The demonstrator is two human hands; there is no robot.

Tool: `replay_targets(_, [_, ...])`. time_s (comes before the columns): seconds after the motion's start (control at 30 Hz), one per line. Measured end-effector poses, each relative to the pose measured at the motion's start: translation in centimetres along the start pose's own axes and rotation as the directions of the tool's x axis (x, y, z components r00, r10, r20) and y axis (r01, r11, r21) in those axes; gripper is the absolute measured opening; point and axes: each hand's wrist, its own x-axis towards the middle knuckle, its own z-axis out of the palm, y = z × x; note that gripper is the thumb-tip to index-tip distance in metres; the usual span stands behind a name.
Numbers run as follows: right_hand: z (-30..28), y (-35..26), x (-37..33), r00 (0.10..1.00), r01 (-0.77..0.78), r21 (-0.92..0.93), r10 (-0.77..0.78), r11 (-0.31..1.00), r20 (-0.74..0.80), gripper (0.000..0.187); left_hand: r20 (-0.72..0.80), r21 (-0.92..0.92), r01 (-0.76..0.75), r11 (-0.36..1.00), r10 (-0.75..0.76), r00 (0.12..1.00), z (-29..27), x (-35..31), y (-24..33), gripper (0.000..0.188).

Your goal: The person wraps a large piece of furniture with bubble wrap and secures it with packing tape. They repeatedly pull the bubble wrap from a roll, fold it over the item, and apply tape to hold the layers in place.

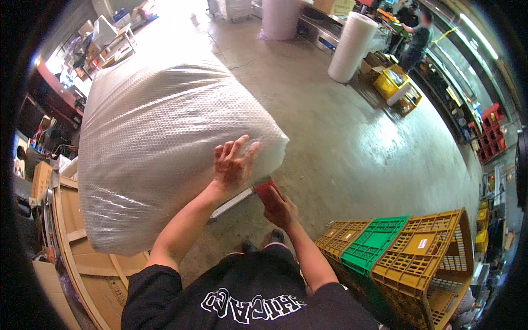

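Note:
A large bulky load wrapped in clear bubble wrap (159, 132) fills the left and middle of the view. What lies inside it cannot be made out. My left hand (234, 162) rests on its near right part, fingers spread over the plastic. Just below the load's right corner, my right hand (282, 212) is closed around a red, flat-sided thing (268, 192) that looks like a tape dispenser, partly covered by my fingers. A pale metal bar (232, 203) shows under the wrap's lower edge, between my two arms.
Stacked yellow crates (421, 242) with a green crate (374, 242) stand close on my right. A wooden frame with cardboard (82, 253) is at the left. Farther off are a bubble wrap roll (353, 47), a yellow bin (391, 82) and a person (421, 41).

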Motion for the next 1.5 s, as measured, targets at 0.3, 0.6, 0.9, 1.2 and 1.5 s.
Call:
replay_targets(0.3, [2.0,3.2,0.8,0.934,-0.134,-0.127,0.168,0.983,0.314,0.087,0.267,0.026,-0.464,0.886,0.441,0.857,7.9,-7.1,1.8,0.057])
replay_targets(0.6, [5.6,1.0,6.6,0.647,0.105,-0.539,0.354,0.836,0.675,0.048,0.691,0.207,-0.607,0.767,0.325,0.646,16.5,-11.3,0.4,0.052])
replay_targets(0.9, [3.7,-1.7,-11.9,0.969,-0.237,0.398,0.247,0.886,0.026,0.075,0.943,-0.077,-0.168,0.983,0.127,0.307,9.9,-14.5,4.6,0.062])
replay_targets(1.2, [6.9,-12.2,-17.7,0.959,0.282,0.211,-0.267,0.936,-0.099,0.089,0.978,-0.148,0.989,-0.021,0.143,0.150,-3.3,-27.3,-3.8,0.061])
replay_targets(1.5, [11.5,-23.9,-21.4,0.957,0.283,0.162,-0.290,0.945,0.020,0.090,0.887,-0.350,0.864,0.363,-0.169,0.430,-16.1,-32.4,-11.2,0.038])
